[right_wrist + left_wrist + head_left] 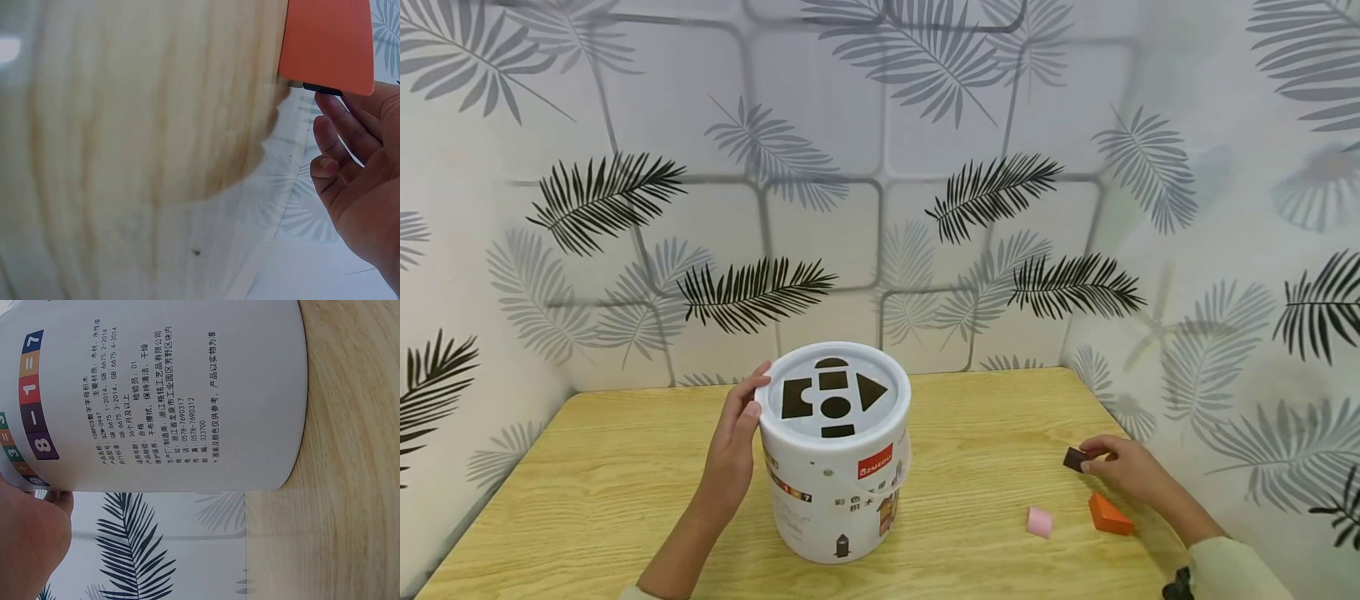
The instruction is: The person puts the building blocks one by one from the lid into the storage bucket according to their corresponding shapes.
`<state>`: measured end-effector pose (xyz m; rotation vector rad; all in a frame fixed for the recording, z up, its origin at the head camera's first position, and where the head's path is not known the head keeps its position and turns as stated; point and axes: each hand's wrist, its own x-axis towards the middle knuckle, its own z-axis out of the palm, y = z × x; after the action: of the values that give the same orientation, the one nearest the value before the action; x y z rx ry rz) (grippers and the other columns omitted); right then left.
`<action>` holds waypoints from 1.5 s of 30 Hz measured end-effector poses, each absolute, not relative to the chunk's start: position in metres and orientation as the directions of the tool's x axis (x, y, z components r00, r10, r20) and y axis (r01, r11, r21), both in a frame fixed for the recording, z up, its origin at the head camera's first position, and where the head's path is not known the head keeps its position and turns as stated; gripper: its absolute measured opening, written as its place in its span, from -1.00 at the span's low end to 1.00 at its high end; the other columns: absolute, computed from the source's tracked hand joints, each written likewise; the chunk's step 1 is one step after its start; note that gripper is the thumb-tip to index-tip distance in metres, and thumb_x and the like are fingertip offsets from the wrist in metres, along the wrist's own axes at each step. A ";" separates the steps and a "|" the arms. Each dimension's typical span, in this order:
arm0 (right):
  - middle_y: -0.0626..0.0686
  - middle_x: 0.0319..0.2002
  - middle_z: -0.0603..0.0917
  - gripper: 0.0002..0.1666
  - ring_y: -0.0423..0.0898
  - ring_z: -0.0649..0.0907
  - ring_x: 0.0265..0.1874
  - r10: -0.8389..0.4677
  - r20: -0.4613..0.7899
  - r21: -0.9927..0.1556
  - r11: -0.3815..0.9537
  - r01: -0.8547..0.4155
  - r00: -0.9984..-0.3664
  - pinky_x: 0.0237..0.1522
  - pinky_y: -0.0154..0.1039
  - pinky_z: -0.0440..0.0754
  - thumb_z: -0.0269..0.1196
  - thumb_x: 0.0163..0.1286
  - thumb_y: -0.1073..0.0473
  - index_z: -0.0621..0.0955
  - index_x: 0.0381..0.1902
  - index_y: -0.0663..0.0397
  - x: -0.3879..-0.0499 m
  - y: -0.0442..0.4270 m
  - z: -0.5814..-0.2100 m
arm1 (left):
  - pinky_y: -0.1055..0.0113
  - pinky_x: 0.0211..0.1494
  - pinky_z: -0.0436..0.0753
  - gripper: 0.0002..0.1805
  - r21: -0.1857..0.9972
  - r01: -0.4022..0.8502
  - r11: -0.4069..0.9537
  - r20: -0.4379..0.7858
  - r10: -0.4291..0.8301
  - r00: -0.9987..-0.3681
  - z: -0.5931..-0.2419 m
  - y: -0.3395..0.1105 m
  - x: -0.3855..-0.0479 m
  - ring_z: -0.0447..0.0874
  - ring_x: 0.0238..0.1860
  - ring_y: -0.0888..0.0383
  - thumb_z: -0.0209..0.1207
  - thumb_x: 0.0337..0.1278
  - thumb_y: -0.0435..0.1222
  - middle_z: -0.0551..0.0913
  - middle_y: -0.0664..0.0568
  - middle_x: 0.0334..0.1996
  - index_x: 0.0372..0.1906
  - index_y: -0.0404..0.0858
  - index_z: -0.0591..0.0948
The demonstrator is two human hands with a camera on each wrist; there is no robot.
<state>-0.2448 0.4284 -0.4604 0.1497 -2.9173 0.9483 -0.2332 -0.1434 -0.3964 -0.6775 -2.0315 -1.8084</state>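
A white bucket [827, 492] with shaped holes in its lid [808, 429] stands upright on the table. My left hand [735, 433] rests against the bucket's left side, fingers at the lid's rim; in the left wrist view the hand [31, 540] touches the printed wall [237, 394]. Over at the right, my right hand [1123, 471] pinches a small dark block [1074, 459]. Nearer the front lie an orange triangular block [1108, 515] and a pink block [1040, 522]. In the right wrist view the orange block [328, 47] partly hides the dark block [322, 89] at the right hand's fingertips [328, 119].
The wooden table [625, 467] reaches back to a wall [820, 225] with a leaf pattern, and another patterned wall [1247, 358] runs along its right side. The bucket's thin handle [907, 467] hangs at its right side.
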 end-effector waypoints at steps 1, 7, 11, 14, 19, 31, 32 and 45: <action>0.24 -0.13 0.75 -0.61 -0.08 0.65 -0.31 -0.068 0.102 -0.582 0.805 -0.115 -0.992 -0.38 -0.32 0.58 0.37 0.34 0.17 0.64 0.03 0.33 -0.244 0.428 -0.460 | 0.67 0.43 0.18 -0.59 0.828 0.555 0.077 0.544 0.126 -0.830 -0.396 -0.144 -0.233 -0.04 0.62 -0.03 -0.32 0.66 -0.21 0.13 0.06 0.58 0.41 -0.19 0.28; 0.21 -0.16 0.76 -0.65 -0.08 0.64 -0.29 -0.043 0.138 -0.550 0.828 -0.112 -0.989 -0.36 -0.31 0.58 0.36 0.36 0.16 0.66 -0.01 0.29 -0.242 0.425 -0.456 | 0.67 0.43 0.19 -0.58 0.827 0.558 0.071 0.547 0.133 -0.827 -0.395 -0.143 -0.233 -0.04 0.62 -0.03 -0.32 0.66 -0.20 0.12 0.05 0.59 0.41 -0.20 0.27; 0.19 -0.13 0.76 -0.66 -0.11 0.61 -0.28 -0.046 0.144 -0.539 0.834 -0.117 -0.989 -0.34 -0.30 0.57 0.36 0.37 0.11 0.68 -0.02 0.24 -0.242 0.422 -0.453 | 0.66 0.43 0.19 -0.57 0.828 0.555 0.073 0.543 0.137 -0.828 -0.395 -0.143 -0.232 -0.04 0.62 -0.03 -0.32 0.66 -0.18 0.11 0.05 0.59 0.42 -0.20 0.26; 0.18 -0.10 0.75 -0.64 -0.12 0.59 -0.27 -0.055 0.144 -0.541 0.832 -0.125 -0.988 -0.33 -0.28 0.57 0.34 0.40 0.05 0.68 0.00 0.21 -0.242 0.418 -0.448 | 0.65 0.43 0.19 -0.57 0.830 0.553 0.073 0.541 0.134 -0.830 -0.395 -0.143 -0.233 -0.04 0.62 -0.02 -0.32 0.66 -0.18 0.11 0.05 0.59 0.42 -0.20 0.26; 0.12 -0.05 0.74 -0.60 -0.09 0.58 -0.20 -0.058 0.153 -0.549 0.825 -0.134 -0.987 -0.27 -0.24 0.57 0.30 0.43 -0.03 0.68 0.05 0.11 -0.243 0.402 -0.433 | 0.65 0.44 0.19 -0.58 0.834 0.548 0.063 0.539 0.122 -0.834 -0.395 -0.142 -0.233 -0.03 0.61 -0.01 -0.31 0.66 -0.18 0.13 0.06 0.58 0.41 -0.21 0.28; -0.02 -0.16 0.70 -0.66 -0.06 0.52 -0.20 -0.126 0.237 -0.567 0.787 -0.243 -0.963 -0.34 -0.26 0.51 0.30 0.42 -0.10 0.70 0.02 -0.08 -0.236 0.338 -0.380 | 0.65 0.44 0.17 -0.58 0.836 0.545 0.063 0.535 0.127 -0.835 -0.394 -0.143 -0.231 -0.04 0.62 -0.03 -0.31 0.65 -0.20 0.13 0.04 0.58 0.40 -0.21 0.28; -0.03 -0.18 0.69 -0.67 -0.07 0.52 -0.21 -0.134 0.253 -0.568 0.781 -0.259 -0.958 -0.35 -0.27 0.51 0.31 0.41 -0.09 0.70 0.02 -0.08 -0.236 0.333 -0.377 | 0.65 0.44 0.17 -0.58 0.838 0.542 0.064 0.532 0.126 -0.837 -0.394 -0.143 -0.231 -0.04 0.62 -0.02 -0.31 0.65 -0.20 0.13 0.05 0.58 0.40 -0.20 0.28; 0.01 -0.27 0.60 -0.72 -0.17 0.46 -0.47 -0.255 0.370 -0.613 0.656 -0.441 -0.893 -0.51 -0.31 0.45 0.33 0.41 0.06 0.69 0.04 -0.06 -0.228 0.267 -0.332 | 0.65 0.44 0.17 -0.59 0.838 0.542 0.067 0.534 0.107 -0.838 -0.394 -0.142 -0.232 -0.01 0.61 -0.02 -0.31 0.65 -0.21 0.15 0.06 0.58 0.40 -0.20 0.30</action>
<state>-0.2275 0.2666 -0.3317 0.5624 -2.6230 1.0685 -0.2320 -0.1424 -0.3942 -0.6500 -2.0198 -1.8303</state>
